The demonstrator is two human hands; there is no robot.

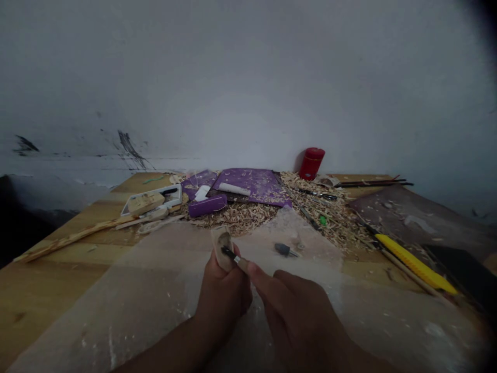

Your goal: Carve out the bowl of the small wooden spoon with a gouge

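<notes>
My left hand is closed around a pale piece of wood, which stands up out of the fist. A darker hollow shows in the wood's upper face. My right hand grips the handle of a carving knife, its forefinger stretched along the tool. The dark tip of the blade rests at the hollow. Both hands are over a translucent plastic sheet. Just beyond them on the sheet lies a grey grinding bit.
Wood shavings cover the table's back middle, around purple sheets. At the left are a white tray with wooden pieces and a long stick. A yellow-handled tool lies right; a red canister leans by the wall.
</notes>
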